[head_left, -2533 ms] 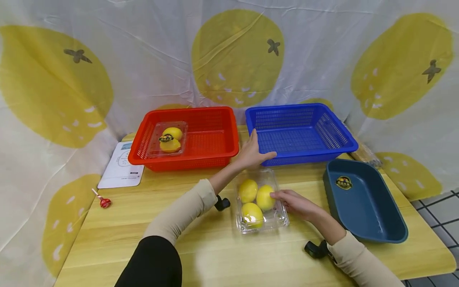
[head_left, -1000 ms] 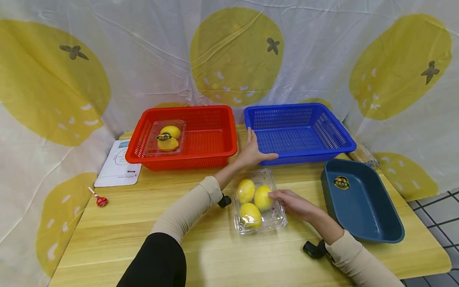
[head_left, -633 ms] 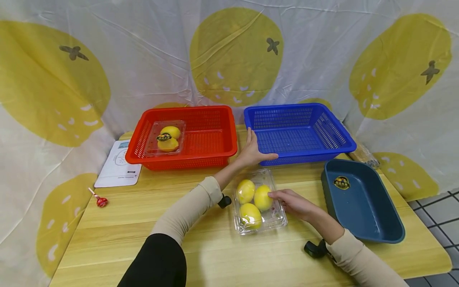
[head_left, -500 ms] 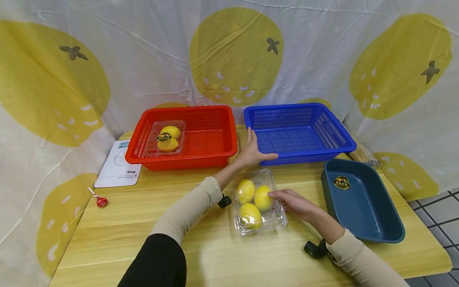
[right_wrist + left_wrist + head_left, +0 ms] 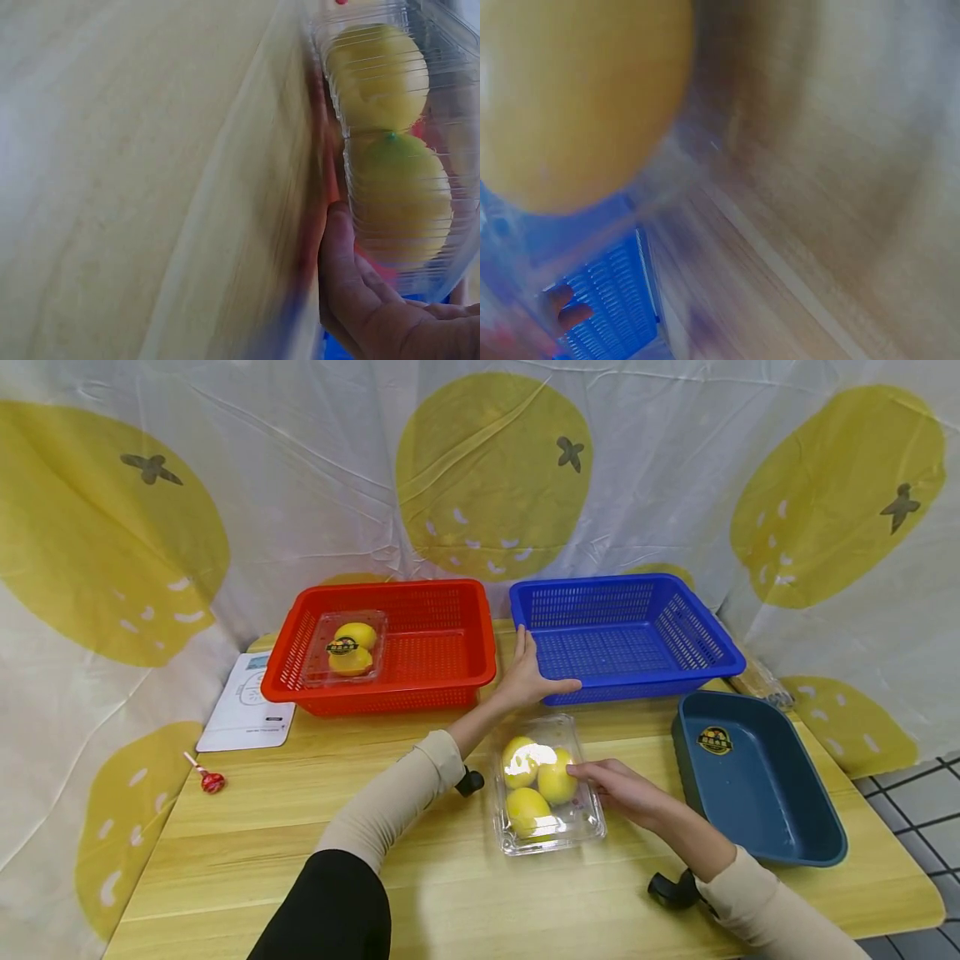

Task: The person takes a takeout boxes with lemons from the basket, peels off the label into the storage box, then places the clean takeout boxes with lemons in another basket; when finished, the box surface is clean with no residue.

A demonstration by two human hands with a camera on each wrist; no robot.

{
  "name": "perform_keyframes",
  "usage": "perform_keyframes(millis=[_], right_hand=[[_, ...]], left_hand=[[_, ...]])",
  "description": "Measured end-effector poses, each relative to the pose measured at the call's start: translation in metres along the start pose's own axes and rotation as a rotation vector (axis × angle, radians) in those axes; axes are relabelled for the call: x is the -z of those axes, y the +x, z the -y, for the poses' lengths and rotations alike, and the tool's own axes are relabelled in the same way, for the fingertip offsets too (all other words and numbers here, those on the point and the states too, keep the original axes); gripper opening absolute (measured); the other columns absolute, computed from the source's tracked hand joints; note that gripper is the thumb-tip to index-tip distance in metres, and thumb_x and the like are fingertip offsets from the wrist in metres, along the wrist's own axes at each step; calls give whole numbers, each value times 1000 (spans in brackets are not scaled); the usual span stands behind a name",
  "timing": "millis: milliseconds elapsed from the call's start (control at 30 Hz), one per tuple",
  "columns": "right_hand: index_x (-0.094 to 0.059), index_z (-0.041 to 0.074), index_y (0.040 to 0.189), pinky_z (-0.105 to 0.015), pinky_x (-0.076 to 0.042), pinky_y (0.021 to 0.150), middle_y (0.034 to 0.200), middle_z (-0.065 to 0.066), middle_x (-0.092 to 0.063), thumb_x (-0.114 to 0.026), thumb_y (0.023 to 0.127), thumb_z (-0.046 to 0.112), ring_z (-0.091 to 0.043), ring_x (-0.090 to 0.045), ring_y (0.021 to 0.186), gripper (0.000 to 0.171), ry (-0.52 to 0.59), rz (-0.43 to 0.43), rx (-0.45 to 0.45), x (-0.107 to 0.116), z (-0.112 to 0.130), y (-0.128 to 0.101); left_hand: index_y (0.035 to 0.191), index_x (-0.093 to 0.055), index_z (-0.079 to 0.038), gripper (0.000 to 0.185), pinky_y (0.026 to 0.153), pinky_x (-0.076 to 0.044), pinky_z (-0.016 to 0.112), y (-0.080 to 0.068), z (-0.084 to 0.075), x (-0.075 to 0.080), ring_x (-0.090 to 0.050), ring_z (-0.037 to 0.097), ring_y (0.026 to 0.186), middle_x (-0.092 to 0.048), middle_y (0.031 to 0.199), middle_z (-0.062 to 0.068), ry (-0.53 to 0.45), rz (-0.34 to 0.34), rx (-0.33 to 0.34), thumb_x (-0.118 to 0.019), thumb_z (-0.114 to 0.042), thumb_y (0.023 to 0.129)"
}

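Observation:
In the head view my right hand [image 5: 618,789] holds a clear plastic clamshell box [image 5: 555,842] by its right side, thumb on top and other fingers underneath. Three yellow lemons [image 5: 557,778] are inside it. The right wrist view shows those fingers [image 5: 390,319] under the ribbed box [image 5: 465,135], which is raised off the table. At the near left corner of a blue basket [image 5: 630,685], my left hand [image 5: 522,675] rests with thumb and fingers spread along the outside. A yellow lemon [image 5: 577,90] fills much of the left wrist view, close and blurred.
A red basket [image 5: 442,689] at the left contains another clamshell box [image 5: 322,652] with lemons and a black label. A dark teal bin [image 5: 772,810] stands at the right. A white printed sheet [image 5: 251,718] and a red lollipop [image 5: 213,782] lie on the left side.
In the last half second my right hand has shifted slightly right with the clamshell box, which has tilted and now catches more glare. My left hand has stayed at the blue basket's corner.

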State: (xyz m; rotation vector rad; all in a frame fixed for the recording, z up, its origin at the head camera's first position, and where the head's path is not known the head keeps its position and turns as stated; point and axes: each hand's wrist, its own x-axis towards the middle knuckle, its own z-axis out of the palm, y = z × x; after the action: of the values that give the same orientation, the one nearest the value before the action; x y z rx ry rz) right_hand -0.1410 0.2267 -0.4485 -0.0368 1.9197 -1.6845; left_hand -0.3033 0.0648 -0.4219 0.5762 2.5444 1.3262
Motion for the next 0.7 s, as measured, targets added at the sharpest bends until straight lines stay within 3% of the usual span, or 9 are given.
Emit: perform_keyframes(millis=[167, 433, 700], right_hand=[[-58, -9, 115, -27, -49, 90, 91, 2, -64, -47, 101, 37, -10, -62, 87, 50, -52, -11, -3, 3, 8, -14], [-58, -3, 102, -28, -48, 91, 81, 5, -64, -43, 103, 37, -11, -64, 84, 43, -141, -33, 3, 20, 35, -36], [-64, 4, 91, -29, -50, 86, 82, 4, -64, -41, 103, 39, -13, -63, 85, 43, -221, -90, -17, 42, 66, -55]], left_hand=[[156, 2, -6, 129, 119, -27, 48, 0, 0, 0, -13, 31, 152, 15, 165, 0, -4, -25, -4, -80, -56, 70], [157, 5, -10, 133, 120, -24, 48, 3, 3, 1, -11, 28, 153, 14, 165, -1, -4, -34, -16, -80, -60, 67], [157, -1, -8, 129, 119, -27, 48, 6, 5, 0, -12, 30, 152, 3, 166, 9, 20, -77, -72, -84, -52, 67]])
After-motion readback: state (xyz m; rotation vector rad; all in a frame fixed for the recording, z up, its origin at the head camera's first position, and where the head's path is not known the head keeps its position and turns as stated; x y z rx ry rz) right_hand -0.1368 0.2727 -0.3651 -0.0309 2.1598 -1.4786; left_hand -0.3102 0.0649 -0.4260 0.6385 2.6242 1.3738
